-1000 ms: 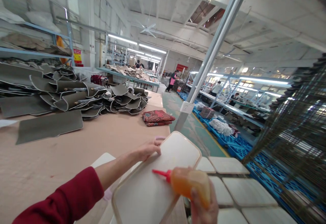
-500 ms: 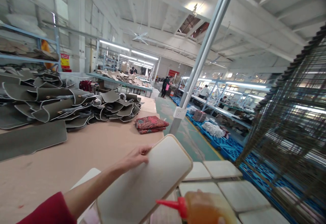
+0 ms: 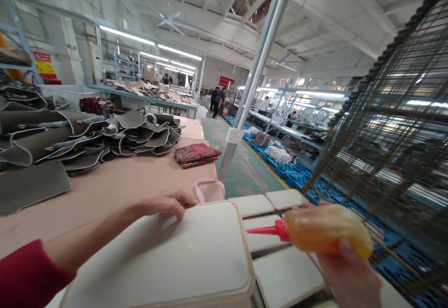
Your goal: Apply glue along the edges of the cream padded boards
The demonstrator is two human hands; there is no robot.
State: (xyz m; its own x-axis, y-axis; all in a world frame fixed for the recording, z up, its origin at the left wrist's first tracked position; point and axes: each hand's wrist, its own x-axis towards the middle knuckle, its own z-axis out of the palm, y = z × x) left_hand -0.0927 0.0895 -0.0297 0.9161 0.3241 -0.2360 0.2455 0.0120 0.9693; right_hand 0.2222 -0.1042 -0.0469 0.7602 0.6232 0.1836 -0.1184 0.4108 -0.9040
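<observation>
Clamping a bottle of amber liquid (image 3: 329, 231) in my right grip (image 3: 346, 261), I hold it at 4 o'clock, its red nozzle (image 3: 268, 230) pointing toward 9. The tip shows just beside the 3 o'clock edge of a white panel (image 3: 175, 256), which lies at 7 o'clock; I cannot tell from my feed whether they touch. My left grip (image 3: 168, 205) lies over the panel's far edge, thumb on its face; whether the fingers close beneath, I cannot tell. Pale panels (image 3: 287, 273) lie in rows at 5 o'clock. A pink loop (image 3: 220, 184) shows just past the white panel. Beyond, on the bench (image 3: 108, 189), rest a folded red patterned cloth (image 3: 198, 154) toward 8 o'clock and heaped grey pieces (image 3: 87, 137) at 9. A wire rack (image 3: 392, 121) stands at 3, two people (image 3: 220, 100) at 12.
</observation>
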